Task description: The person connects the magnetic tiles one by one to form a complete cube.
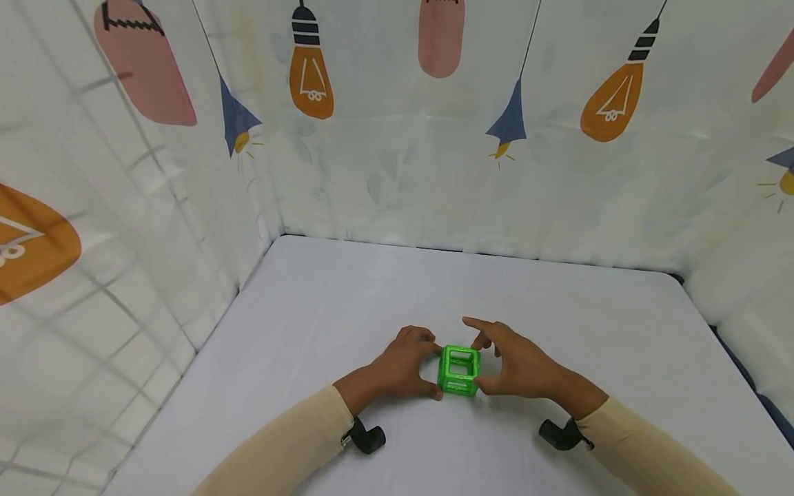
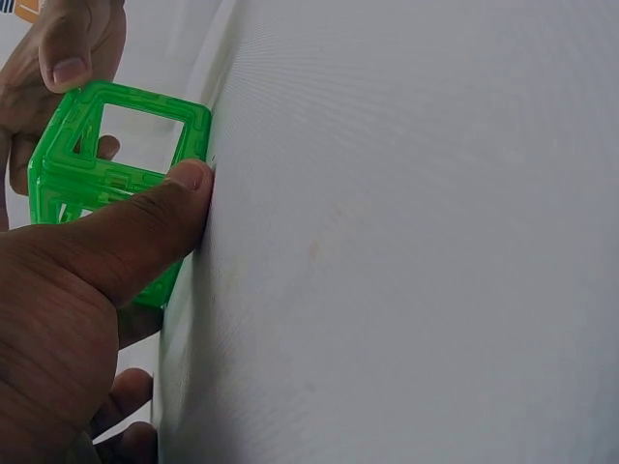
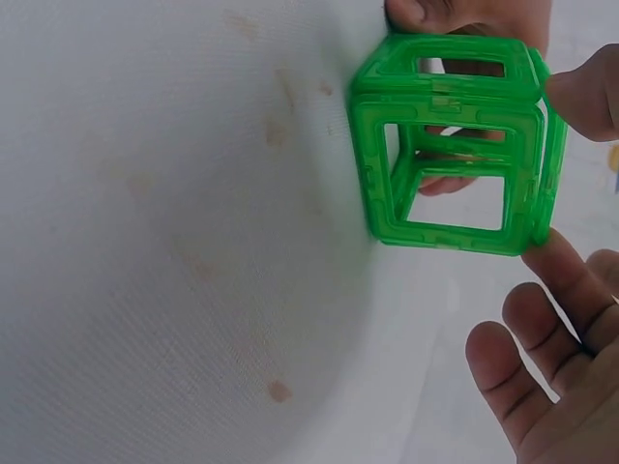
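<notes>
A small cube (image 1: 460,379) built of translucent green square frame tiles with open centres sits on the white table. My left hand (image 1: 402,365) holds it from the left, with the thumb (image 2: 189,176) against the cube's near side and the other fingers towards its far side. From the right, my right hand (image 1: 520,362) pinches the cube between the thumb (image 3: 585,97) and a finger at the far edge, while the index finger points out past it. In the right wrist view, the tiles meet edge to edge, and part of the left hand (image 3: 493,14) shows behind them.
The white-covered table (image 1: 372,282) spreads around the cube. A pale curtain (image 1: 397,172) printed with bulbs and lamps hangs along the back and sides. A small black device (image 1: 367,437) is strapped at the left wrist, another black device (image 1: 560,435) at the right.
</notes>
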{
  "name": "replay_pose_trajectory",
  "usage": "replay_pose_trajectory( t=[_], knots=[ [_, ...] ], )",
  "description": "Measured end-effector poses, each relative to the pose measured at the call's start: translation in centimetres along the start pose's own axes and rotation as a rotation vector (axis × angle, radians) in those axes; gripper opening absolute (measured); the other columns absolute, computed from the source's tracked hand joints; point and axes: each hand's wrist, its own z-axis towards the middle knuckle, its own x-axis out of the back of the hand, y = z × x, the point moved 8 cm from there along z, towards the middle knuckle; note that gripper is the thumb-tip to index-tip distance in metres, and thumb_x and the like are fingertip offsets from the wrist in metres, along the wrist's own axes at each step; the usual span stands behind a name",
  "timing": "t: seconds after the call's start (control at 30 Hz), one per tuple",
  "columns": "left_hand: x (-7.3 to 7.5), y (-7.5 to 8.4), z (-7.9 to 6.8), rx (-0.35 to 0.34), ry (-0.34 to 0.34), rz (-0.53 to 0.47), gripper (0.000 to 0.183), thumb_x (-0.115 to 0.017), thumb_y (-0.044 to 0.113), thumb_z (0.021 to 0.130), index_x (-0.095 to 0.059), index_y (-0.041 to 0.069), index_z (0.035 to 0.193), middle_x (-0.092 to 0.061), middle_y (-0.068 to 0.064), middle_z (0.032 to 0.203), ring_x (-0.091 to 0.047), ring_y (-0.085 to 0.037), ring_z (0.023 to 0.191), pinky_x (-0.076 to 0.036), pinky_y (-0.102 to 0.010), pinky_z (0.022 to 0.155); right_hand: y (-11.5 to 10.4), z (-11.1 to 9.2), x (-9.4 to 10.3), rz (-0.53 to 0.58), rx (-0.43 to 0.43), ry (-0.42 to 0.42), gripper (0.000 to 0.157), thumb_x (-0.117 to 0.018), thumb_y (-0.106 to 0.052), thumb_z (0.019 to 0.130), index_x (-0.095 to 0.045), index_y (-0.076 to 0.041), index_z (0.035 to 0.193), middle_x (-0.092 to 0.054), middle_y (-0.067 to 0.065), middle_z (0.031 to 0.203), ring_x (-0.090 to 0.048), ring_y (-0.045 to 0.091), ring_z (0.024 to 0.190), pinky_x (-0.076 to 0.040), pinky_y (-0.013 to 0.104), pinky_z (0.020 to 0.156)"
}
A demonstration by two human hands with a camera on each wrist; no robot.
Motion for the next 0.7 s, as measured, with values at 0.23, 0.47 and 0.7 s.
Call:
replay_pose_trajectory(
  t=[0.23, 0.47, 0.7],
  knots=[
    [0.05, -0.01, 0.02, -0.004, 0.002, -0.005, 0.073, -0.090, 0.050, 0.075, -0.066, 0.019, 0.137, -0.048, -0.003, 0.143, -0.033, -0.025, 0.142, -0.036, -0.043, 0.115, -0.02, -0.12, 0.07, -0.037, -0.004, 0.006, 0.099, -0.088, -0.033, 0.079, -0.032, -0.026, 0.160, -0.056, -0.016, 0.121, -0.055, 0.013, 0.112, -0.055, 0.035, 0.087],
    [0.05, 0.01, -0.07, 0.001, -0.001, -0.004, 0.072, -0.090, 0.050, 0.075, -0.066, 0.020, 0.136, -0.048, -0.003, 0.142, -0.032, -0.026, 0.142, -0.036, -0.044, 0.115, -0.03, -0.49, 0.16, -0.090, -0.002, 0.032, 0.098, -0.089, -0.039, 0.078, -0.034, -0.027, 0.159, -0.053, -0.018, 0.126, -0.054, 0.015, 0.118, -0.054, 0.034, 0.085],
    [-0.14, -0.07, -0.03, 0.002, -0.002, 0.010, 0.073, -0.089, 0.051, 0.076, -0.065, 0.021, 0.138, -0.047, -0.002, 0.144, -0.030, -0.025, 0.143, -0.035, -0.043, 0.115, -0.47, -0.59, 0.23, -0.100, 0.039, 0.058, 0.093, -0.087, -0.036, 0.082, -0.036, -0.022, 0.158, -0.055, -0.015, 0.125, -0.056, 0.018, 0.116, -0.054, 0.035, 0.086]
  ],
)
